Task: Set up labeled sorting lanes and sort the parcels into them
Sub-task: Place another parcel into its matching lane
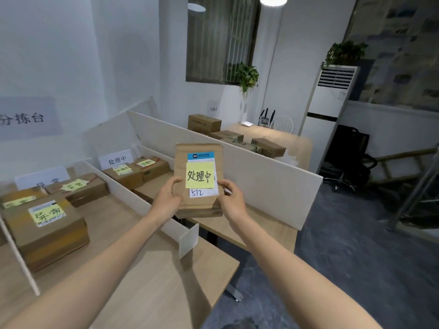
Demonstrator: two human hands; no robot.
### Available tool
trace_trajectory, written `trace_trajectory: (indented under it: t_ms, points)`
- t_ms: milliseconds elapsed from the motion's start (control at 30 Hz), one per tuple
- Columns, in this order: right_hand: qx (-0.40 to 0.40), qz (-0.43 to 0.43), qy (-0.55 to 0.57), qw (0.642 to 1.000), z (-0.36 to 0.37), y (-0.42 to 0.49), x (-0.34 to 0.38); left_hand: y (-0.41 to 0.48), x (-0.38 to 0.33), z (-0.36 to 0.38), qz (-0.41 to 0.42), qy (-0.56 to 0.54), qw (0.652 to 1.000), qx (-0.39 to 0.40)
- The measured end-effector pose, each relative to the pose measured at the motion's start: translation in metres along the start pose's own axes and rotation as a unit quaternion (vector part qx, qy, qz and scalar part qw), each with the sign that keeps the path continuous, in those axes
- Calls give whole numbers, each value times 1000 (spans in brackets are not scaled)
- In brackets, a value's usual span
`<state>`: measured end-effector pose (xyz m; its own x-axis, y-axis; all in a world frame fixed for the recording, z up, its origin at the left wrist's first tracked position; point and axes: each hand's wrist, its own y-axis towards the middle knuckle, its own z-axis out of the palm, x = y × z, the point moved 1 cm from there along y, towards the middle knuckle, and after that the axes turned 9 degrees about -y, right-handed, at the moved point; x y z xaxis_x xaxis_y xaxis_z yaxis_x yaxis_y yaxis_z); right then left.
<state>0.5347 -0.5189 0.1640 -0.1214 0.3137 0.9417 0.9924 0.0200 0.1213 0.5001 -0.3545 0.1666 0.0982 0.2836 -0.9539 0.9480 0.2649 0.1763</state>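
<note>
The cardboard parcel (182, 160) is held up in the air, face toward the camera. It is in front of the middle lane, between the low white divider (114, 186) and the tall white partition (261, 181), and does not touch the table (154, 269). The left hand (166, 198) grips its lower left edge, with the thumb on the front face and the fingers curled behind. The right hand (231, 198) grips the lower right edge in the same way. The yellow sticky note (200, 178) on the parcel reads 处理中, matching the lane sign (116, 159) at the far end, so this lane looks like the right one. Two parcels (123, 176) with yellow notes already lie near that sign. The sensible spot is therefore the nearer stretch of the lane, short of them. To do it well, tip the parcel flat with the note upward and keep both hands on it until it rests on the wood. Lower it straight between the divider and the partition so that neither is knocked. Keep the fingers off the note, which may be only lightly stuck, and leave the "512" label (197, 193) readable.
</note>
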Motion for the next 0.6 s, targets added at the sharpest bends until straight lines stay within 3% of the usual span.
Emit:
trace_trajectory:
  t_ms: [600]
  points:
    - [103,-7,35,994,98,146,-13,125,64,-34,-54,-26,992,-107]
